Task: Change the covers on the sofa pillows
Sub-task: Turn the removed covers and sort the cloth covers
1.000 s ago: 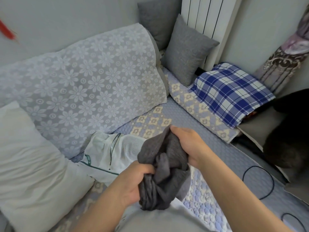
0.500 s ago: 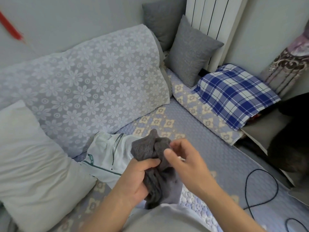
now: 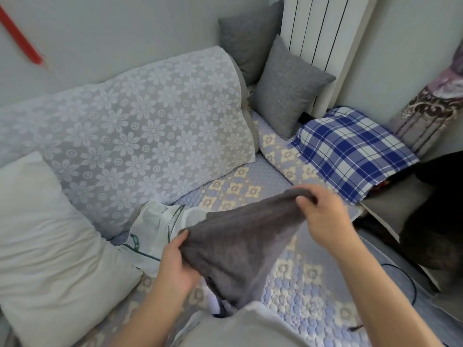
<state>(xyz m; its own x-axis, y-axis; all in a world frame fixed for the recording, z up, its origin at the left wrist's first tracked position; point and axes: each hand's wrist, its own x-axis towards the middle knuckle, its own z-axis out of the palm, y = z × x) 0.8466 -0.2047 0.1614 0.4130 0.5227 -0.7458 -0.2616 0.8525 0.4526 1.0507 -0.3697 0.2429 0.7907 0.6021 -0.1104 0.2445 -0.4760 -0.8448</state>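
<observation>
Head view of a sofa seat quilted in lilac and cream, seen from above. A soft dark-grey knitted pillow cover is held stretched in the air above the front half of the seat, between both hands. The left hand grips its lower left edge, thumb on top and fingers curled beneath the cloth. The right hand pinches the upper right corner, fingers bunched over the fabric.

The cover sags between the two holds and trails down toward the person's lap, which suggests a light, limp and stretchy textile with no stiffness of its own. It is unlikely to slip, being coarse in weave, and nothing about it looks fragile. The best holds are probably the two corners of one edge, or the rims of the opening, so that the mouth can be spread; where the opening lies cannot be told here.

A bare cream pillow insert leans at the seat's left end, near the left hand. A white mesh bag with green trim lies just behind the cover. Two grey square cushions stand at the far corner by the white radiator, and a blue-and-white checked pillow lies on the right arm.
</observation>
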